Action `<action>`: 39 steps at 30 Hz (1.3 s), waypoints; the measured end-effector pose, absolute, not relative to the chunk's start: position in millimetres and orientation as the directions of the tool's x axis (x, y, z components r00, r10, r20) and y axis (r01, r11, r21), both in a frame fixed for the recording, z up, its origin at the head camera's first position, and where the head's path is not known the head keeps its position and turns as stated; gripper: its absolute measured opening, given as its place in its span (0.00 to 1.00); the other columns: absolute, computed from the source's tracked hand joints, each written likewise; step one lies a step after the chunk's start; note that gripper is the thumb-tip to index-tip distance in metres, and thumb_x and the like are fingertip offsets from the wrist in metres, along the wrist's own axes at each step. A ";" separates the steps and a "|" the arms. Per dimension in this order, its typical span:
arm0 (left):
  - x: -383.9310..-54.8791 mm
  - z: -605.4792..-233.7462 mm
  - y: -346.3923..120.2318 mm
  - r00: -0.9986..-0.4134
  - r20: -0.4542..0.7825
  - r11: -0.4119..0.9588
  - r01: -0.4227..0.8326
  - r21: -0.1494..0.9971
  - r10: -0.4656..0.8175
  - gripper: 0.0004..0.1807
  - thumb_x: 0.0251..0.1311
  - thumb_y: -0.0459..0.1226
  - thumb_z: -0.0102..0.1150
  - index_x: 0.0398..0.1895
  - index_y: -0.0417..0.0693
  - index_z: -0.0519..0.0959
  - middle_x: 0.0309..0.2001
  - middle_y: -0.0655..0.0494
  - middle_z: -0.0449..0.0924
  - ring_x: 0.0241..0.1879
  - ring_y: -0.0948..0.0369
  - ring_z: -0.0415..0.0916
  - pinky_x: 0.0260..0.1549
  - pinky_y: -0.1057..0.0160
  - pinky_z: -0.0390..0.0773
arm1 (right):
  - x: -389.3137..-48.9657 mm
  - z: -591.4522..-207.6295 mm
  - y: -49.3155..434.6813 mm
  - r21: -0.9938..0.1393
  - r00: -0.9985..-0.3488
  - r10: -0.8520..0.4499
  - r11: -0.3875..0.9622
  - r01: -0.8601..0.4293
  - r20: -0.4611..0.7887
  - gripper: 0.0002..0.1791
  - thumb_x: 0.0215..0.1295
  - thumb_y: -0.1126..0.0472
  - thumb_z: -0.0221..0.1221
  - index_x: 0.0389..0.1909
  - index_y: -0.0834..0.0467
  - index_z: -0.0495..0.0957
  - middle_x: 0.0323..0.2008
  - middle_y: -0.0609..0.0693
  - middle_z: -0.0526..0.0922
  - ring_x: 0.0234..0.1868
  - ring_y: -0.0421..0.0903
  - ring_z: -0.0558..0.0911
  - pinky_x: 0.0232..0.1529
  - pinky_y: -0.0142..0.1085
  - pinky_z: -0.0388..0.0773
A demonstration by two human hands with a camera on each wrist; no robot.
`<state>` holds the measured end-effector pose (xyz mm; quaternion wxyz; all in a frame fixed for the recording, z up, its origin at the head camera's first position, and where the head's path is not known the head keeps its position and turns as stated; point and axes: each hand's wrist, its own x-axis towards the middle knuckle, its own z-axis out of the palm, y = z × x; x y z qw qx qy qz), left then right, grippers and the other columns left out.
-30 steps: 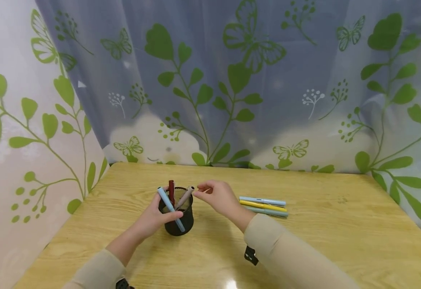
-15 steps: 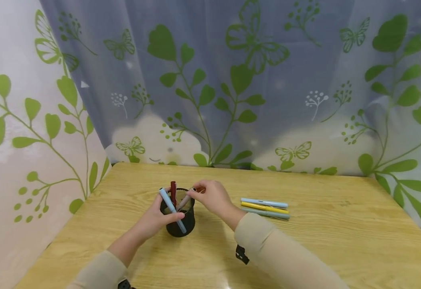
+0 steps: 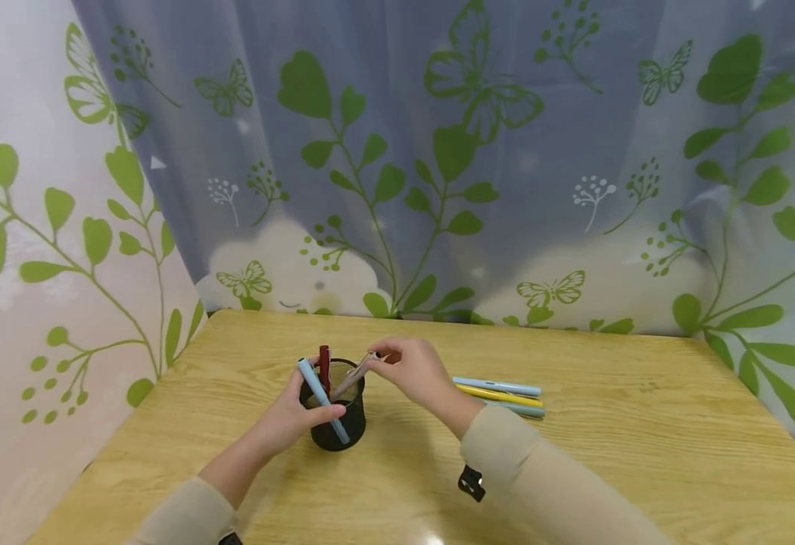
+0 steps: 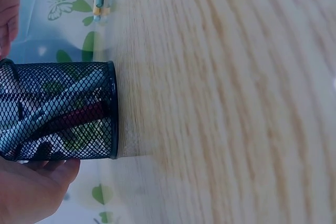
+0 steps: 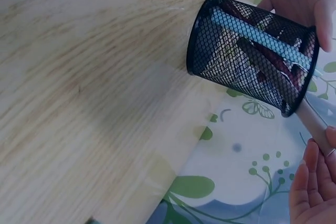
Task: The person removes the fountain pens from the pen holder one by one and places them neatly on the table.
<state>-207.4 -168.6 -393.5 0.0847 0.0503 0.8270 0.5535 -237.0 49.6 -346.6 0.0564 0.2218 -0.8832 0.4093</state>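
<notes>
A black mesh pen cup [image 3: 351, 431] stands on the table, held at its left side by my left hand [image 3: 282, 418], whose thumb lies across the front near the rim. Inside it lean a light blue pen [image 3: 312, 381], a dark red pen [image 3: 325, 365] and a grey pen [image 3: 351, 378]. The fingers of my right hand [image 3: 416, 372] pinch the grey pen's upper end, just right of the rim. Through the mesh in the right wrist view, the grey pen's lower part still shows inside the cup [image 5: 252, 56]. My left hand [image 4: 31, 190] appears along the cup's side in the left wrist view.
Right of the cup, a light blue pen [image 3: 496, 386], a yellow pen [image 3: 503, 397] and a grey-green pen [image 3: 523, 409] lie side by side on the wooden table [image 3: 609, 454]. A leaf-patterned curtain [image 3: 397, 151] hangs behind the table's back edge.
My right hand has closed from beside the grey pen onto its upper end. That end now sits slightly farther right, out past the rim. The left hand keeps its hold on the cup.
</notes>
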 end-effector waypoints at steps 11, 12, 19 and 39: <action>-205.7 -392.3 -169.4 -0.980 -0.085 0.394 -0.009 0.919 0.177 0.47 0.52 0.46 0.67 0.71 0.58 0.48 0.71 0.38 0.42 0.69 0.39 0.37 0.57 0.34 0.51 | -228.4 -331.7 72.9 -0.710 -0.918 -0.294 0.585 -0.393 0.266 0.12 0.58 0.55 0.64 0.43 0.51 0.83 0.34 0.42 0.83 0.39 0.42 0.80 0.34 0.36 0.75; -205.8 -392.3 -169.4 -0.980 -0.088 0.397 -0.010 0.918 0.177 0.47 0.52 0.46 0.67 0.71 0.58 0.48 0.71 0.38 0.42 0.69 0.39 0.37 0.57 0.34 0.52 | -228.2 -331.3 75.8 -0.710 -0.919 -0.291 0.586 -0.392 0.267 0.12 0.58 0.55 0.64 0.43 0.52 0.83 0.34 0.42 0.83 0.39 0.43 0.80 0.33 0.36 0.75; -206.5 -391.7 -168.4 -0.979 -0.083 0.383 -0.006 0.924 0.186 0.48 0.52 0.47 0.68 0.71 0.59 0.47 0.72 0.38 0.39 0.69 0.40 0.36 0.57 0.34 0.52 | -224.7 -330.5 92.7 -0.711 -0.927 -0.278 0.598 -0.372 0.251 0.09 0.56 0.58 0.66 0.39 0.53 0.84 0.31 0.42 0.83 0.36 0.40 0.79 0.30 0.34 0.74; -206.9 -393.5 -168.3 -0.981 -0.085 0.389 -0.010 0.921 0.176 0.50 0.50 0.50 0.68 0.71 0.59 0.47 0.72 0.39 0.40 0.69 0.41 0.36 0.58 0.35 0.51 | -218.8 -347.5 117.3 -0.661 -0.930 -0.336 0.666 -0.345 0.147 0.06 0.56 0.60 0.65 0.36 0.53 0.84 0.31 0.42 0.82 0.34 0.39 0.79 0.34 0.36 0.75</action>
